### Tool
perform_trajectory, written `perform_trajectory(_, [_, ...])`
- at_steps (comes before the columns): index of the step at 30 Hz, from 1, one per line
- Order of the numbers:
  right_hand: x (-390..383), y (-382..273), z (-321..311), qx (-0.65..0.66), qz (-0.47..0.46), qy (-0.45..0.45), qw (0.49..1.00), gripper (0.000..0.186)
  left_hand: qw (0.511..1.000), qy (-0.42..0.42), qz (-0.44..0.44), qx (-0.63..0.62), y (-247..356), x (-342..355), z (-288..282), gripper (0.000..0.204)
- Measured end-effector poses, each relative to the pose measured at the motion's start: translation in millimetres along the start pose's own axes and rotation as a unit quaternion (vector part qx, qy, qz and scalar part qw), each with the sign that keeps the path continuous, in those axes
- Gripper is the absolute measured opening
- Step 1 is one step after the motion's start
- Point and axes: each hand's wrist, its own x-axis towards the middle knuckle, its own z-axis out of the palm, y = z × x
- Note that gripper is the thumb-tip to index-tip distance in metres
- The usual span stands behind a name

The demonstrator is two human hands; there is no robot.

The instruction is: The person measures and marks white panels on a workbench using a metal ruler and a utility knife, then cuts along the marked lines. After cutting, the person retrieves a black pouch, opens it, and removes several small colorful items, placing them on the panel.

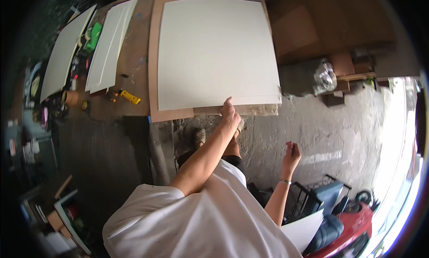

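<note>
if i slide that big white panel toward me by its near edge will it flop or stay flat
The white panel lies dead flat with straight edges, so it is probably stiff. Its smooth face suggests it slides easily. The left hand touches its near edge.

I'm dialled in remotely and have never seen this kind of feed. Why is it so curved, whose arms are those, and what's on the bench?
There is only one view. It comes from a wide fisheye camera on a person's head, looking down, which is why straight edges bend near the rim. The white shirt and both forearms at the bottom belong to the wearer.

The left hand reaches forward and rests its fingers on the near edge of a large white panel, which lies flat on a brown board on the workbench. The right hand, with a bracelet on its wrist, is raised beside the body, loosely curled; whether it holds anything is hard to tell.

Further left lie two narrower white panels, a yellow tool and small clutter. Beyond the bench is a concrete floor.
</note>
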Motion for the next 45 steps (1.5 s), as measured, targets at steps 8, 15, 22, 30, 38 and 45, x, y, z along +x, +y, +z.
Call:
perform_trajectory(8, [256.8,12.1,36.4,0.047,0.031,-0.074,0.996,0.041,0.944,-0.125,0.29,-0.096,-1.0,-81.6,33.6,0.068])
perform_trajectory(15, [389.8,-52.0,116.5,0.236,0.096,-0.349,0.902,0.07,0.852,-0.169,0.476,-0.141,35.8,-169.4,60.8,0.059])
perform_trajectory(22, [418.0,-101.2,248.1,0.405,0.164,-0.459,0.773,0.048,0.823,-0.138,0.545,-0.088,123.1,-233.9,11.6,0.056])
perform_trajectory(30, [380.0,-129.2,319.7,0.559,0.293,-0.424,0.65,0.026,0.826,-0.067,0.558,-0.047,233.9,-196.2,-69.9,0.039])
perform_trajectory(38, [343.1,-195.6,292.8,0.347,0.104,-0.374,0.854,0.02,0.819,-0.029,0.573,0.029,272.5,-179.3,-99.1,0.034])
perform_trajectory(45, [245.1,-191.2,187.9,0.393,0.021,-0.238,0.888,0.029,0.845,-0.157,0.507,0.059,342.9,-125.9,-137.1,0.038])
